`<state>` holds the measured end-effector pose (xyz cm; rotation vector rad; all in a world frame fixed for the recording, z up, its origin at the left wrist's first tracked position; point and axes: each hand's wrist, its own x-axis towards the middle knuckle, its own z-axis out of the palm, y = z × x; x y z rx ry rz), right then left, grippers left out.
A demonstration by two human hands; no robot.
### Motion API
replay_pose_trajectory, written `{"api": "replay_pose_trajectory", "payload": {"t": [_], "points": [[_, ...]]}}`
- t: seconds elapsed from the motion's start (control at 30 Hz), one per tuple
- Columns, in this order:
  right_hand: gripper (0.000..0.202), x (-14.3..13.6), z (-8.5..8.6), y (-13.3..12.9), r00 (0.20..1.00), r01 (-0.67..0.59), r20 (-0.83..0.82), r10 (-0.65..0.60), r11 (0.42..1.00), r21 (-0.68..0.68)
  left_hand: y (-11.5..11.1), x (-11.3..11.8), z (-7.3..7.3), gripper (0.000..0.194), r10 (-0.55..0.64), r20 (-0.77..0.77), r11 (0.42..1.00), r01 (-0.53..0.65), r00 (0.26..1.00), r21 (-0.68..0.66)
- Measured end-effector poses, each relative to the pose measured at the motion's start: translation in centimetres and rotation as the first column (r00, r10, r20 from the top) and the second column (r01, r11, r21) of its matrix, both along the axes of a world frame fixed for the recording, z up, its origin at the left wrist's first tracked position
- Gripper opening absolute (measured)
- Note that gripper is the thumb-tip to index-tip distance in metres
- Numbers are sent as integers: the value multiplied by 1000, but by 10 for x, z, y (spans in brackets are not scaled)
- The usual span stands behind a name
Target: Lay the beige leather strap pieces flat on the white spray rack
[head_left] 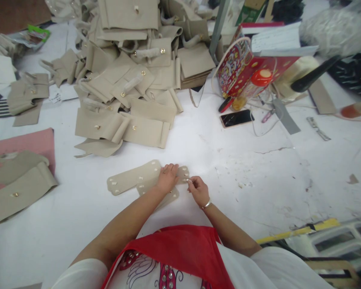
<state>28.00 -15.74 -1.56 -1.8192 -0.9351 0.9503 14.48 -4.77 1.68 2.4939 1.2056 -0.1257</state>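
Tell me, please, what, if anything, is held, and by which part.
The right grip appears to pinch a small white tab at the flat beige material's right end; which part is too small to tell. The left grip lies over the material.

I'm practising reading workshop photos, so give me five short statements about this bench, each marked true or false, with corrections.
1. The left hand rests on the flat beige leather-like pieces. True.
2. The right hand is at the right end of the flat pieces. True.
3. The silver-coloured bracelet is on the left wrist. False: the bracelet is on the right one.
4. The dark-screened smartphone lies on the white tabletop. True.
5. The clear container has a blue lid. False: the lid is red.
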Motion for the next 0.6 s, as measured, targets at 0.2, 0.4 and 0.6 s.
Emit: {"api": "replay_pose_trajectory", "payload": {"t": [0.2,0.4,0.6], "points": [[14,-12,-3,2,921,-365,185,344,926,95,33,-1,3,12,11,97,934,24,995,-356],[11,-10,-13,11,943,-334,24,333,943,17,83,-27,55,21,128,288,945,-29,949,-327],[20,-9,-11,15,924,-188,-343,166,982,-31,62,-77,122,28,145,111,948,-106,983,-299]]}}
